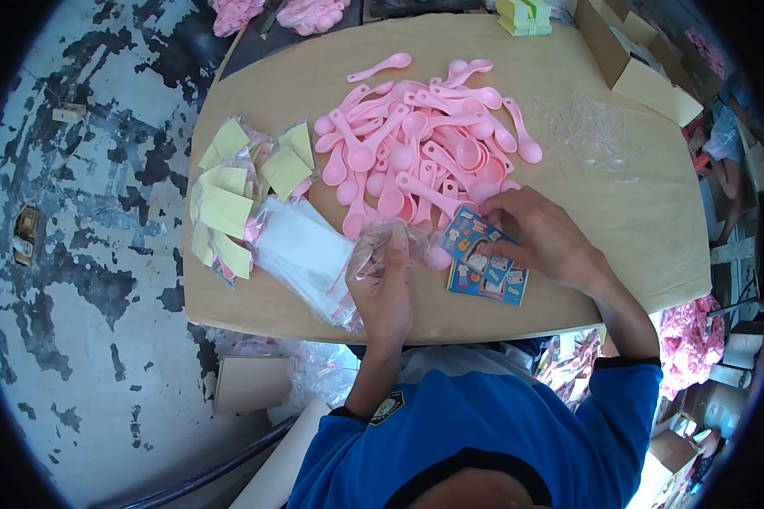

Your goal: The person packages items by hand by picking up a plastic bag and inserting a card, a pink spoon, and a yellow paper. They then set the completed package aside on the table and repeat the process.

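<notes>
My left hand [384,293] pinches a clear plastic bag [375,246] between thumb and fingers at the front of the table. Just to its right, my right hand [545,237] grips a blue printed card [467,231], whose left end comes close to the bag. Under that card lies a small stack of similar blue cards [509,291]. Beyond both hands spreads a big heap of pink measuring spoons [416,127]. A pile of flat clear bags [301,254] rests beside my left hand.
Filled bags with pale yellow cards [227,208] lie at the table's left side. Thin clear strips [590,136] are scattered on the right. A yellow card bundle [524,15] and an open cardboard box [654,89] stand at the back. Another person's arm [730,195] shows at far right.
</notes>
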Available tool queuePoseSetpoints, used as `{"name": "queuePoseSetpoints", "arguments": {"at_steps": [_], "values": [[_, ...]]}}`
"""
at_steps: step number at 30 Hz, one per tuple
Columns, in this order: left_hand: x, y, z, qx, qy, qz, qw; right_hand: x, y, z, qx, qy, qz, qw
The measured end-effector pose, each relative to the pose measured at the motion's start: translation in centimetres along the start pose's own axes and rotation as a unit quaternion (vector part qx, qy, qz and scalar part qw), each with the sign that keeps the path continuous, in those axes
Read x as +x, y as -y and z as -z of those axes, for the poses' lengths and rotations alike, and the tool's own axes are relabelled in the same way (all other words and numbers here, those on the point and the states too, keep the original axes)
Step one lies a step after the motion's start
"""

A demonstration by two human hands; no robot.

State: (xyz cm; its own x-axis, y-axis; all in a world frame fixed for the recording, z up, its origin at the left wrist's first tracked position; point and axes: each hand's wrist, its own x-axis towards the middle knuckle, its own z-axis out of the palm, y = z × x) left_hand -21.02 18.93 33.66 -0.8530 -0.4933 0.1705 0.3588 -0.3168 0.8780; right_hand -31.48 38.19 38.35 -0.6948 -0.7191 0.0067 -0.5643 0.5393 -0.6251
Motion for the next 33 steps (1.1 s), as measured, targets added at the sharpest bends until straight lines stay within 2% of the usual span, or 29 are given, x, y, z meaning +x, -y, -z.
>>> {"name": "queuePoseSetpoints", "arguments": {"at_steps": [3,6,12,15,18,21,27,30,33], "values": [[-0.1,0.5,0.7,0.029,0.008,0.039,0.999,-0.2,-0.1,-1.6,-0.071,-0.070,0.062,0.993],[0.1,0.5,0.6,0.033,-0.015,0.048,0.998,-0.3,0.4,-1.1,-0.034,-0.025,0.040,0.998],[0.5,-0.3,-0.3,-0.048,0.012,0.042,0.998,0.2,0.1,-0.1,0.213,-0.058,0.021,0.975],[0.4,-0.3,-0.7,-0.036,0.002,0.045,0.998,-0.1,1.8,0.4,0.306,0.006,-0.029,0.951],[0.2,-0.5,-1.1,-0.030,0.014,0.045,0.998,0.0,2.2,-1.1,0.338,-0.023,-0.029,0.940],[-0.2,-0.3,-1.1,0.059,-0.004,0.053,0.997,0.1,2.1,-1.7,0.374,-0.008,-0.013,0.927],[-0.1,0.2,-1.0,0.022,0.063,0.102,0.993,0.0,0.7,-1.9,0.255,0.050,0.074,0.963],[0.3,-0.7,-1.3,0.012,0.134,0.061,0.989,0.1,0.9,-2.6,0.345,-0.011,0.096,0.934],[-0.4,0.0,-0.6,-0.123,0.061,0.135,0.981,-0.1,1.3,-1.2,0.343,0.082,0.000,0.936]]}}
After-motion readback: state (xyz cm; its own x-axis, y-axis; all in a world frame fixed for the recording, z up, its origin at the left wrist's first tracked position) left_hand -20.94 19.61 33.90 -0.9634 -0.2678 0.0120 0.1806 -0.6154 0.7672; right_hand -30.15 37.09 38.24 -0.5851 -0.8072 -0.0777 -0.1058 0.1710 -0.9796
